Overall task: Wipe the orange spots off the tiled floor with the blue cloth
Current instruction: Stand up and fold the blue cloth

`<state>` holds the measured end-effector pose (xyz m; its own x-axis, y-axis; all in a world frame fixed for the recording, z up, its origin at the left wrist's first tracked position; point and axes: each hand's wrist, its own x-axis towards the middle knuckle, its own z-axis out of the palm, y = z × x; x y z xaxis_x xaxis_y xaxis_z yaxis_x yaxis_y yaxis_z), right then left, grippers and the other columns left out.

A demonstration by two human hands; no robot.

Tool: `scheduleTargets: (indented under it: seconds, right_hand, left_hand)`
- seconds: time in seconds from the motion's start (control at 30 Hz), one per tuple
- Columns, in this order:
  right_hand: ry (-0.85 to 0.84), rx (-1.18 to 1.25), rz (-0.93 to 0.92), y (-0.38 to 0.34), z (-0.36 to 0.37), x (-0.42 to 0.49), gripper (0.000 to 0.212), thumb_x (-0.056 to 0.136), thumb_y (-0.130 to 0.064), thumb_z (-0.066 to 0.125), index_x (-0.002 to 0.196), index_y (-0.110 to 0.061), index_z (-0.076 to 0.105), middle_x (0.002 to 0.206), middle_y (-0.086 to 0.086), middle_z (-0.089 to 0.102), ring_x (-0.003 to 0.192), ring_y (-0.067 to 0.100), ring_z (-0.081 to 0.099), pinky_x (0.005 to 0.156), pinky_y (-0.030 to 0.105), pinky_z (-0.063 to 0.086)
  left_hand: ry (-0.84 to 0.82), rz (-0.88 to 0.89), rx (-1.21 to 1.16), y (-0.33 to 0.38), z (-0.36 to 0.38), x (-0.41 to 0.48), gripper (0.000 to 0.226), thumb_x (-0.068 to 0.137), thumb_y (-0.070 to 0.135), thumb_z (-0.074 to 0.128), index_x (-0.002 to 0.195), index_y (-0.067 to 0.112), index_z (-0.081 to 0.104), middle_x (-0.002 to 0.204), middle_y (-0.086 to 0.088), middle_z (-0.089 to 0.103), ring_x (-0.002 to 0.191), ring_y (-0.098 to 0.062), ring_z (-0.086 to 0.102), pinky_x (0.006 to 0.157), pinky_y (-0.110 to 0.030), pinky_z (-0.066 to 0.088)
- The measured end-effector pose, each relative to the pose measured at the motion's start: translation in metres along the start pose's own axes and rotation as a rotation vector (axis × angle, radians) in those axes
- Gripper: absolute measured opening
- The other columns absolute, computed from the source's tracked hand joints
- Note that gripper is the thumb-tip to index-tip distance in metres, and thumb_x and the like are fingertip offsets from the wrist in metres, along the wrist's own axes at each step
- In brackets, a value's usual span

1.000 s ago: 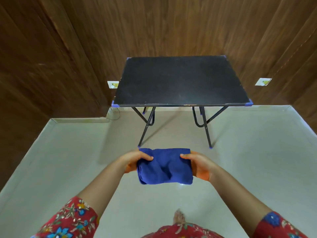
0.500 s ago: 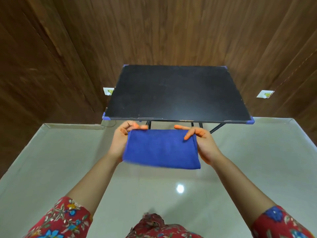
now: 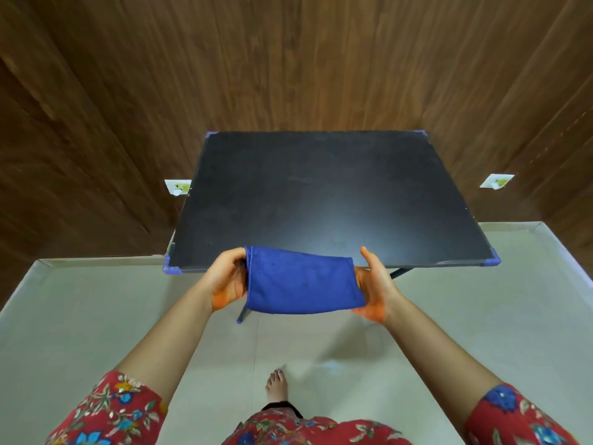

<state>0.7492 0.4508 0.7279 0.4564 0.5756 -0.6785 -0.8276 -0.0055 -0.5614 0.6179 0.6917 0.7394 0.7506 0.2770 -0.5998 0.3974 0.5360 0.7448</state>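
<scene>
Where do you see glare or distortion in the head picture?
Head view: a pale glare patch lies on the tiled floor near the bare foot; the wide lens slants the wooden wall planks outward; the blue cloth looks sharp.

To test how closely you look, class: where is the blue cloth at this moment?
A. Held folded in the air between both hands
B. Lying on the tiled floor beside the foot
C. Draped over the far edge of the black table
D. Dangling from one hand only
A: the folded blue cloth stretches between the left hand and the right hand, well above the tiled floor.
</scene>
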Motion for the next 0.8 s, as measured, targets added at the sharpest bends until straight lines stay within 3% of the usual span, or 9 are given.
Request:
scheduleTargets:
  seconds: [0.07, 0.13, 0.23, 0.3, 0.4, 0.47, 0.6, 0.7, 0.8]
  right_hand:
    - [0.003, 0.012, -0.019, -0.012, 0.010, 0.023, 0.044, 0.098, -0.045, 0.046, 0.104, -0.008, 0.070, 0.097, 0.008, 0.076, 0.079, 0.019, 0.074, 0.064, 0.029, 0.057]
    - [0.029, -0.099, -0.071, -0.019, 0.016, 0.041, 0.023, 0.096, -0.023, 0.056, 0.109, -0.007, 0.066, 0.094, 0.005, 0.076, 0.079, 0.015, 0.073, 0.063, 0.024, 0.057]
    - [0.097, -0.327, -0.146, -0.033, 0.024, 0.067, 0.025, 0.092, -0.008, 0.060, 0.117, -0.008, 0.063, 0.107, 0.006, 0.073, 0.094, 0.019, 0.070, 0.078, 0.030, 0.058]
    - [0.215, -0.399, -0.189, -0.047, 0.026, 0.084, 0.025, 0.090, -0.008, 0.064, 0.114, -0.013, 0.063, 0.108, 0.005, 0.072, 0.098, 0.022, 0.068, 0.084, 0.036, 0.056]
    - [0.347, -0.410, -0.288, -0.076, 0.030, 0.110, 0.018, 0.087, -0.005, 0.066, 0.098, -0.018, 0.061, 0.098, 0.002, 0.068, 0.081, 0.013, 0.065, 0.065, 0.022, 0.052]
    - [0.399, -0.468, -0.365, -0.104, 0.031, 0.132, 0.025, 0.084, -0.003, 0.069, 0.103, -0.016, 0.059, 0.098, 0.002, 0.064, 0.079, 0.012, 0.062, 0.063, 0.020, 0.049]
    - [0.346, -0.833, -0.428, -0.158, 0.040, 0.186, 0.049, 0.077, -0.001, 0.075, 0.122, -0.013, 0.060, 0.104, 0.003, 0.062, 0.093, 0.019, 0.058, 0.082, 0.031, 0.050]
    - [0.231, -1.101, -0.421, -0.182, 0.053, 0.229, 0.055, 0.075, 0.000, 0.076, 0.125, -0.015, 0.060, 0.096, 0.000, 0.056, 0.089, 0.017, 0.052, 0.072, 0.020, 0.039]
    - [0.106, -1.179, -0.400, -0.187, 0.060, 0.263, 0.065, 0.075, 0.003, 0.075, 0.135, -0.012, 0.053, 0.112, 0.008, 0.059, 0.104, 0.022, 0.057, 0.087, 0.022, 0.043]
  left_hand:
    - [-0.043, -0.099, -0.068, 0.015, -0.007, 0.025, 0.045, 0.091, 0.036, 0.040, 0.091, 0.013, 0.079, 0.109, -0.009, 0.072, 0.094, -0.028, 0.071, 0.086, -0.043, 0.052]
    - [-0.094, -0.164, -0.081, 0.025, -0.007, 0.045, 0.048, 0.093, 0.048, 0.047, 0.096, 0.012, 0.079, 0.113, -0.012, 0.071, 0.102, -0.029, 0.069, 0.083, -0.044, 0.055]
    - [-0.064, -0.174, 0.143, 0.041, 0.000, 0.077, 0.028, 0.088, 0.018, 0.066, 0.111, 0.005, 0.071, 0.106, -0.009, 0.074, 0.091, -0.021, 0.073, 0.067, -0.031, 0.059]
    - [0.043, -0.176, 0.257, 0.047, 0.009, 0.099, 0.033, 0.087, -0.001, 0.062, 0.120, -0.002, 0.062, 0.097, -0.009, 0.073, 0.083, -0.021, 0.071, 0.063, -0.028, 0.059]
    - [0.108, -0.153, 0.269, 0.050, 0.021, 0.127, 0.032, 0.088, -0.002, 0.061, 0.119, 0.003, 0.061, 0.097, -0.008, 0.072, 0.086, -0.021, 0.069, 0.067, -0.031, 0.059]
    - [0.117, -0.159, 0.225, 0.049, 0.030, 0.140, 0.030, 0.088, 0.005, 0.064, 0.117, 0.009, 0.062, 0.103, -0.009, 0.072, 0.089, -0.023, 0.070, 0.067, -0.035, 0.059]
    - [0.247, -0.188, 0.089, 0.045, 0.044, 0.164, 0.019, 0.091, 0.009, 0.061, 0.110, 0.006, 0.059, 0.104, -0.016, 0.069, 0.079, -0.026, 0.069, 0.066, -0.035, 0.058]
    - [0.258, -0.290, 0.030, 0.044, 0.056, 0.178, 0.027, 0.097, 0.010, 0.052, 0.121, -0.002, 0.050, 0.100, -0.021, 0.065, 0.071, -0.028, 0.066, 0.068, -0.038, 0.058]
    - [0.149, -0.432, 0.238, 0.043, 0.060, 0.187, 0.040, 0.101, 0.027, 0.045, 0.129, -0.001, 0.045, 0.111, -0.030, 0.066, 0.076, -0.034, 0.067, 0.057, -0.032, 0.057]
